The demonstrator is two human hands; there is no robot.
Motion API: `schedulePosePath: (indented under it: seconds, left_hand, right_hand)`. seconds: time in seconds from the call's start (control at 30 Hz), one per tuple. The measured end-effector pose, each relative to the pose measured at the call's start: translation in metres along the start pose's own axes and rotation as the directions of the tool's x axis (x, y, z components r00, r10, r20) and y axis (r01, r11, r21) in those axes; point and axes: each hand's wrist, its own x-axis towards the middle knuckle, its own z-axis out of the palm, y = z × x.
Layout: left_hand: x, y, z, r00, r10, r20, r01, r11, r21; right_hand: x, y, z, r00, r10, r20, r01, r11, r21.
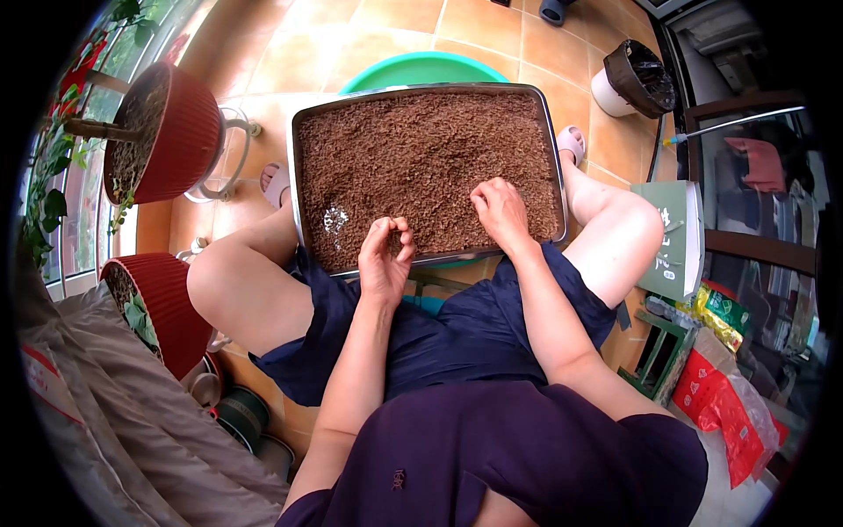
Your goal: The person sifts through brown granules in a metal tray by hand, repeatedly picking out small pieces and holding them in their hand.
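A rectangular metal-rimmed tray point(297, 189) lies across my knees, filled with loose brown granules point(421, 149). At its near left edge, my left hand point(386, 263) is turned palm up, its fingers curled in toward the thumb. Whatever sits inside those fingers is hidden. Close to it, on the granules, lies a small patch of white bits point(335, 221). My right hand point(502, 211) is lowered to the granules right of centre, palm down, with fingers bent and pressed together at the surface. I cannot see what is under its fingertips.
A green basin point(421, 65) shows beneath the tray's far edge. Red plant pots point(189, 132) stand at the left by the window. To the right are a lined waste bin point(615, 92), a green book point(663, 233) and a red plastic bag point(716, 404).
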Motion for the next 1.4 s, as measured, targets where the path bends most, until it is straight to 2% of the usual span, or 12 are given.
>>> schedulePosePath:
  seconds: [0.13,0.27,0.37,0.47,0.57,0.63,0.7,0.77,0.93,1.1,1.2,1.4]
  left_hand:
    - [-0.001,0.002,0.001,0.999,-0.02,0.046,0.022,0.999,-0.033]
    - [-0.002,0.002,0.003,0.997,-0.031,0.072,0.034,0.998,-0.048]
    - [-0.005,0.004,0.005,0.999,-0.03,0.043,0.032,0.998,-0.057]
    - [-0.007,0.006,0.008,1.0,-0.006,-0.002,0.006,0.999,-0.035]
    - [-0.005,0.007,0.004,0.992,0.002,0.126,0.01,0.996,-0.092]
    - [-0.004,0.006,0.003,0.994,-0.023,0.11,0.033,0.995,-0.095]
    - [-0.001,0.005,0.0,0.995,-0.042,0.087,0.047,0.997,-0.059]
    - [0.001,0.002,-0.004,0.997,-0.065,0.034,0.062,0.996,0.07]
    - [0.004,-0.009,-0.003,0.996,-0.008,-0.09,0.049,0.884,0.465]
    - [0.001,-0.014,0.004,0.988,-0.013,-0.152,0.091,0.851,0.517]
    - [0.001,-0.013,0.004,0.985,-0.03,-0.17,0.113,0.857,0.503]
    - [0.001,-0.013,-0.003,0.982,-0.125,-0.141,0.18,0.851,0.493]
  right_hand:
    - [-0.011,-0.012,0.019,0.967,0.083,0.242,-0.143,0.96,0.241]
    - [-0.011,-0.033,0.043,0.988,-0.014,0.156,-0.032,0.958,0.286]
    - [-0.01,-0.031,0.063,0.991,-0.096,0.095,0.085,0.99,0.11]
    - [-0.008,-0.027,0.069,0.995,-0.038,0.091,0.024,0.989,0.148]
    - [-0.004,-0.022,0.064,0.959,0.174,0.224,-0.235,0.929,0.286]
    - [0.0,-0.015,0.059,0.905,0.279,0.323,-0.385,0.859,0.338]
    - [0.002,-0.007,0.054,0.867,0.279,0.413,-0.482,0.681,0.551]
    - [0.002,-0.005,0.043,0.841,0.241,0.485,-0.535,0.502,0.679]
    - [0.001,-0.032,0.011,0.825,0.149,0.545,-0.56,0.341,0.755]
    - [-0.011,-0.059,0.006,0.779,-0.05,0.624,-0.606,0.191,0.772]
    - [-0.016,-0.064,0.009,0.752,-0.101,0.651,-0.63,0.181,0.755]
    - [-0.005,-0.055,-0.007,0.745,-0.184,0.641,-0.568,0.329,0.754]
